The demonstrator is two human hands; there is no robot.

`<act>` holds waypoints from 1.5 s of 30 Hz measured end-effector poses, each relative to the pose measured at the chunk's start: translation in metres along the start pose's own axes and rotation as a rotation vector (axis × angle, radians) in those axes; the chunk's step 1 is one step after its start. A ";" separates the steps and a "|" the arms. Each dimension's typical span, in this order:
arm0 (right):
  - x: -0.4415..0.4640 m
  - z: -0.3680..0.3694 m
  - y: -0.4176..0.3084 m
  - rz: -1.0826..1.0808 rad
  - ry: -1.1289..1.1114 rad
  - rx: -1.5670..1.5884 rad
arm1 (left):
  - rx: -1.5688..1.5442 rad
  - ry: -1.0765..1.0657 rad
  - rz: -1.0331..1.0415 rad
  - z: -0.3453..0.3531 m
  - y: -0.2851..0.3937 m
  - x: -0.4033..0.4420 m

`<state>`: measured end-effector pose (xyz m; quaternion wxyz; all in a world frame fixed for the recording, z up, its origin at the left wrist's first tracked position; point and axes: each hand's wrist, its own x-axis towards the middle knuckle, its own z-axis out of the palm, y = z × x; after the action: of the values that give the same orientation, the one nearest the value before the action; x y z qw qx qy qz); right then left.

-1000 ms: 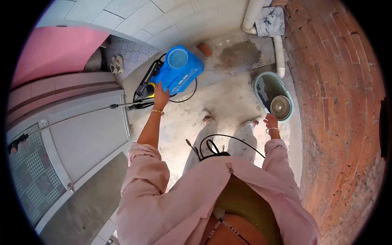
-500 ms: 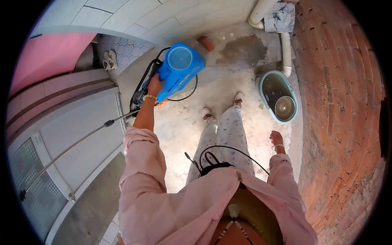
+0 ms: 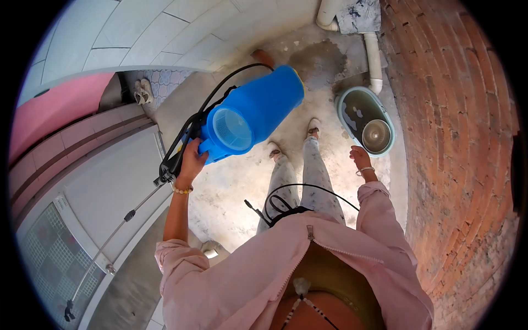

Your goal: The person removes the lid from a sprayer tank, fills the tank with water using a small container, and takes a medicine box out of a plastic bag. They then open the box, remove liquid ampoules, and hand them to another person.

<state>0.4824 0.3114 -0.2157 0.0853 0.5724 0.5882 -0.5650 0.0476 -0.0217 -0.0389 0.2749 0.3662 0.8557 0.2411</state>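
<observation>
My left hand [image 3: 192, 159] is closed around the handle part of a blue backpack sprayer [image 3: 269, 104]. The sprayer leans over, its round open mouth with a mesh strainer [image 3: 232, 129] facing me. Beside that hand, a black hose [image 3: 206, 102] loops along the tank. A long thin spray wand [image 3: 99, 253] runs down to the left from near my wrist. My right hand [image 3: 360, 158] hangs with its fingers curled in, and I see nothing in it. Nearest to it is a pale green oval tub [image 3: 391, 124] of water, in which a round metal basin [image 3: 377, 136] sits.
A brick wall [image 3: 451, 137] rises on the right, with a white drainpipe [image 3: 373, 60] by the tub. A brick piece [image 3: 263, 56] lies near the tiled wall [image 3: 148, 33]. Shoes [image 3: 143, 91] stand at the left doorway. A black cable [image 3: 313, 187] crosses my waist.
The sprayer has swung round and tipped, its mouth now nearer to me and its base pointing away to the right. The wand swung downward. My right hand rose slightly toward the tub.
</observation>
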 end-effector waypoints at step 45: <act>0.054 0.035 -0.130 -0.304 -0.279 0.077 | -0.042 0.218 -0.055 -0.003 0.066 0.011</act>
<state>0.3458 0.3539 -0.1942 0.0576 0.3959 0.6282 -0.6674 0.0719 0.0268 0.0002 0.1942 0.3084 0.8849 0.2900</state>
